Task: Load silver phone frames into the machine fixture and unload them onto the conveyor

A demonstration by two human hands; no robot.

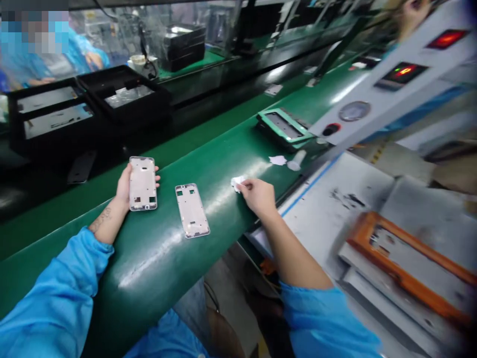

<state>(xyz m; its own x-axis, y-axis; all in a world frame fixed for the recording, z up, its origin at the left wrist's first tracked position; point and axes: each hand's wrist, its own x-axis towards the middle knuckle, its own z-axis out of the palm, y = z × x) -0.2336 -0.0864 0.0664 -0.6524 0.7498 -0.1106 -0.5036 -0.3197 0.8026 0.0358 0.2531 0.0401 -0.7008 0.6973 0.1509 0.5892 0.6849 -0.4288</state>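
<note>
My left hand [124, 186] grips a white phone frame [142, 183], holding it just above the green conveyor belt [156, 258]. A second white phone frame [192, 210] lies flat on the belt to its right. My right hand [258, 196] pinches a small crumpled white wipe [237, 182] against the belt. Both arms wear blue sleeves.
A green-rimmed fixture [285, 127] sits further along the belt, with a white scrap [278, 160] and a small white cylinder [297, 160] near it. Black trays [89, 107] stand behind the belt. A grey machine panel [391, 79] and an orange-edged fixture [406, 261] are on my right. Another person in blue works at far left.
</note>
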